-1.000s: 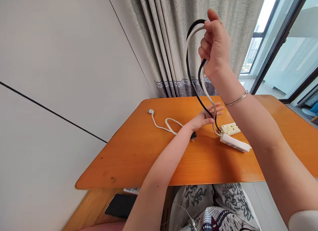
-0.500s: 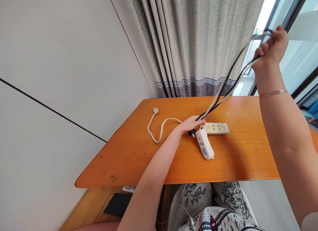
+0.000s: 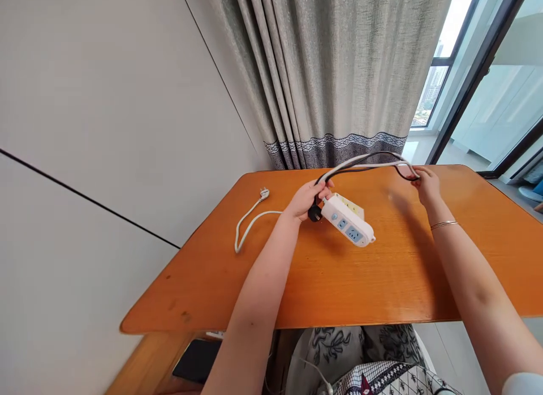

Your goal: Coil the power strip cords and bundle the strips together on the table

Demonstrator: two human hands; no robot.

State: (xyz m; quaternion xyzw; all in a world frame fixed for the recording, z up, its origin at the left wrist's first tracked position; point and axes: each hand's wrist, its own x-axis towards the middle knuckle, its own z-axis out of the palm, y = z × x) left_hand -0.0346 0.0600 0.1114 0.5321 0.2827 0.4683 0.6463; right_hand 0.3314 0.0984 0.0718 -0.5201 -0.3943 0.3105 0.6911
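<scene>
My left hand (image 3: 306, 199) is closed around a bundle of black and white power cords (image 3: 360, 160), held above the table. Just below its fingers hangs a white power strip (image 3: 348, 222), tilted down to the right, with a black plug (image 3: 314, 213) beside it. Another power strip (image 3: 358, 209), yellowish on top, is partly hidden behind the white one. My right hand (image 3: 426, 185) grips the far end of the cord loop. From near my left hand a white cord (image 3: 250, 228) runs left across the table to a white plug (image 3: 264, 193).
The orange wooden table (image 3: 220, 282) has its left edge near a pale wall panel (image 3: 93, 129). A grey curtain (image 3: 339, 72) hangs behind, with a window (image 3: 436, 89) at right. A black phone-like slab (image 3: 197, 361) lies lower left, below the tabletop.
My right hand has come down from high at the right, lowering the cord loop towards the table. My left hand has moved slightly left and up, and the white power strip has swung more sideways.
</scene>
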